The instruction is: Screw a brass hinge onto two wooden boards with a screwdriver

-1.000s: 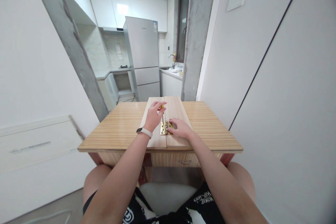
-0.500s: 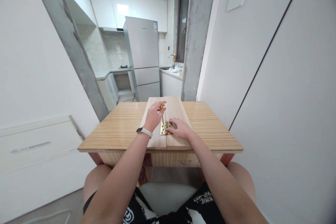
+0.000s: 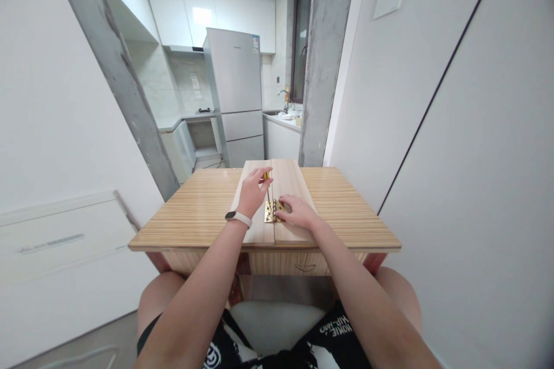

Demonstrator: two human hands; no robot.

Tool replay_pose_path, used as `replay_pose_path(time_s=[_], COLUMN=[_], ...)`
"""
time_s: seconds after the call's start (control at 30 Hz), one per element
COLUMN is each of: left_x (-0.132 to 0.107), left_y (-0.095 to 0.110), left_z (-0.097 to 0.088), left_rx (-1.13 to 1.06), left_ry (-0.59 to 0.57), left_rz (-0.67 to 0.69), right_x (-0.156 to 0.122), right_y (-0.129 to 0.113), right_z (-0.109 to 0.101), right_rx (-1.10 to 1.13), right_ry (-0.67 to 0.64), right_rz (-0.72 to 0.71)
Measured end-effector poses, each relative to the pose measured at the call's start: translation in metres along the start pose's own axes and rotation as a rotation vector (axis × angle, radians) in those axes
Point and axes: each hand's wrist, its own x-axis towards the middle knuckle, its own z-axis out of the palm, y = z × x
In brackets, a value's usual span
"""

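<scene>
Two pale wooden boards lie side by side on a striped wooden table, their seam running away from me. A brass hinge sits across the seam. My right hand lies flat on the right board, fingertips pressing the hinge. My left hand, with a white band on the wrist, is closed round a slim yellow-handled screwdriver that stands upright over the hinge.
A white wall runs close along the table's right side. A grey concrete column stands behind the table and a slanted one at left. A fridge and a kitchen counter lie beyond. A white panel leans at left.
The fingers of my left hand have shifted slightly round the screwdriver handle. My right hand and the boards have stayed put.
</scene>
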Motion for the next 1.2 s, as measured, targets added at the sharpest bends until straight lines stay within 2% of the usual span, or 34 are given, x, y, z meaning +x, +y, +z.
replay_pose_path(time_s=[0.33,0.57,0.77,1.03,1.2], left_x=[-0.0014,-0.0014,0.0011,-0.0001,0.0], left_y=[-0.008,0.0,-0.004,-0.0031,-0.0029], left_z=[0.0034,-0.0007,0.0018,-0.0005,-0.0019], left_rx=[0.004,0.069,0.03,0.032,0.056], left_ry=[-0.009,-0.002,-0.035,-0.03,-0.038], left_rz=[0.024,0.023,0.074,0.017,0.074], right_x=[0.0001,0.0002,-0.0003,0.0003,0.001], right_y=[0.0002,0.0001,0.0003,0.0018,0.0026], right_z=[-0.0006,0.0001,-0.0006,0.0018,0.0019], right_rx=[-0.001,-0.001,0.0,-0.003,-0.001], right_ry=[-0.008,-0.007,-0.007,-0.005,-0.005], right_rz=[-0.004,0.01,0.002,0.007,-0.005])
